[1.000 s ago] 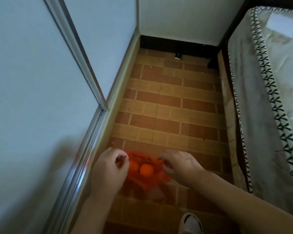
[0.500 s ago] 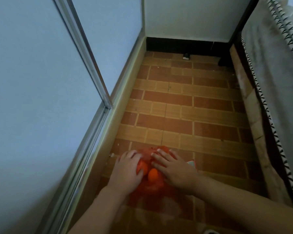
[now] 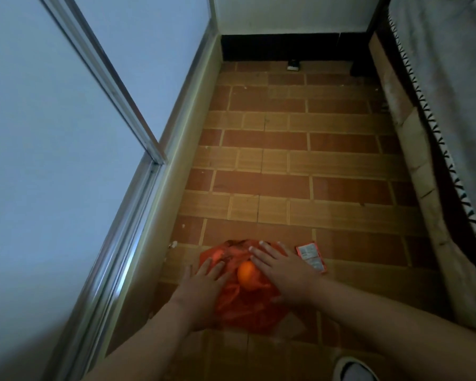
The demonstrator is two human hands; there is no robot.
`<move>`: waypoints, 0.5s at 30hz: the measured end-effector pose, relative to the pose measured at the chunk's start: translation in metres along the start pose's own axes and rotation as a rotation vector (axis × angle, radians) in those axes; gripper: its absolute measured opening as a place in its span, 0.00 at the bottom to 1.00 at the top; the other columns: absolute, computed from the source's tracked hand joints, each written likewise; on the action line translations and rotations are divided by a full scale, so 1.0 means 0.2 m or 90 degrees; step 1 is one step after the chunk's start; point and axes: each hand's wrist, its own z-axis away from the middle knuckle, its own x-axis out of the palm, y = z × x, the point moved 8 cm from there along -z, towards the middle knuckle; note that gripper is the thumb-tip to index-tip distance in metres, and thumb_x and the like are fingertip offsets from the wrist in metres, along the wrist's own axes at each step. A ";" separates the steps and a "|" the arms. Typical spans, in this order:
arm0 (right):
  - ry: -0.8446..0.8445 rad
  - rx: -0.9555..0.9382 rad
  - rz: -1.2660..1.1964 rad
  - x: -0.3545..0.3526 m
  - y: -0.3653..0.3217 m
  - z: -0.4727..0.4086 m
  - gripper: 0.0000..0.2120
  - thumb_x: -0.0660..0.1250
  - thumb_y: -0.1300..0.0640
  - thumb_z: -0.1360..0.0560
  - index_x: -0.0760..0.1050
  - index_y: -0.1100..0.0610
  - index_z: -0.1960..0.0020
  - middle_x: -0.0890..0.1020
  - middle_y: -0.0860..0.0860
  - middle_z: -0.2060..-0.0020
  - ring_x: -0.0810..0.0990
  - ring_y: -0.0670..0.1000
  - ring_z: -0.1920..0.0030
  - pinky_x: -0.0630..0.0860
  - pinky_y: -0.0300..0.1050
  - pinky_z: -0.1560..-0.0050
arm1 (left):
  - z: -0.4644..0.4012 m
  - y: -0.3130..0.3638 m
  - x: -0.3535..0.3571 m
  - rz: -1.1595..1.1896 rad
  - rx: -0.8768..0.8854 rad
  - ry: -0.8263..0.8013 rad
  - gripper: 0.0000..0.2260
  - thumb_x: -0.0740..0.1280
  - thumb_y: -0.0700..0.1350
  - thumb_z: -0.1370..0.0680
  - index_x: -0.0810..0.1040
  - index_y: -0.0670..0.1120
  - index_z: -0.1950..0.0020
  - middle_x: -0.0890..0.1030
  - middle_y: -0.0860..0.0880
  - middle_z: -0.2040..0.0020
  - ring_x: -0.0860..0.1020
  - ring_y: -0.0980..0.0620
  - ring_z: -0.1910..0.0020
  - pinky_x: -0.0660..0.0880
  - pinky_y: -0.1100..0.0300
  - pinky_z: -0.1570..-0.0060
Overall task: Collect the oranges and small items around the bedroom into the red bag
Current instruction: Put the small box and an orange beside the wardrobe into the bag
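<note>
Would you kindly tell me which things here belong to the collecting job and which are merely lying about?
Belongs to the job:
red bag
orange in the bag
small packet on the floor
left hand and right hand, resting flat on the bag

Just lying about:
mattress
shoe
small dark object by the far wall

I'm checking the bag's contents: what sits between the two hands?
In the head view, one orange shows between the left hand and right hand, lying in the red bag.
</note>
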 end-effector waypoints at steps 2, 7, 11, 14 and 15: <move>-0.022 0.025 -0.009 0.06 0.05 0.00 0.55 0.75 0.42 0.28 0.44 0.56 0.16 0.41 0.53 0.16 0.41 0.57 0.17 0.45 0.64 0.19 | -0.01 0.00 0.02 -0.021 -0.004 -0.006 0.45 0.66 0.64 0.21 0.41 0.54 0.15 0.41 0.48 0.14 0.41 0.41 0.16 0.48 0.31 0.21; -0.051 0.115 -0.065 0.12 0.19 0.06 0.52 0.72 0.43 0.25 0.41 0.57 0.16 0.41 0.53 0.16 0.42 0.57 0.17 0.45 0.61 0.20 | -0.06 -0.10 0.05 0.026 -0.044 0.004 0.47 0.68 0.66 0.23 0.42 0.55 0.15 0.40 0.50 0.15 0.41 0.40 0.16 0.50 0.31 0.22; -0.055 0.161 -0.143 0.13 0.27 0.08 0.51 0.71 0.42 0.25 0.42 0.53 0.16 0.43 0.51 0.16 0.44 0.55 0.17 0.45 0.58 0.20 | -0.06 -0.16 0.00 0.144 -0.071 0.053 0.47 0.62 0.75 0.26 0.48 0.56 0.15 0.44 0.53 0.14 0.44 0.44 0.16 0.49 0.33 0.21; 0.052 0.195 -0.262 -0.02 0.28 0.09 0.47 0.70 0.59 0.27 0.46 0.49 0.16 0.47 0.47 0.16 0.46 0.52 0.17 0.45 0.52 0.21 | -0.04 -0.20 -0.13 0.227 -0.091 0.163 0.40 0.54 0.76 0.25 0.60 0.58 0.18 0.56 0.52 0.16 0.52 0.46 0.16 0.53 0.37 0.21; 0.112 0.215 -0.307 -0.10 0.29 0.10 0.46 0.67 0.65 0.28 0.50 0.48 0.16 0.51 0.47 0.17 0.49 0.52 0.17 0.46 0.51 0.21 | -0.03 -0.21 -0.19 0.229 -0.093 0.224 0.37 0.51 0.75 0.24 0.65 0.59 0.20 0.62 0.52 0.18 0.56 0.46 0.18 0.56 0.39 0.21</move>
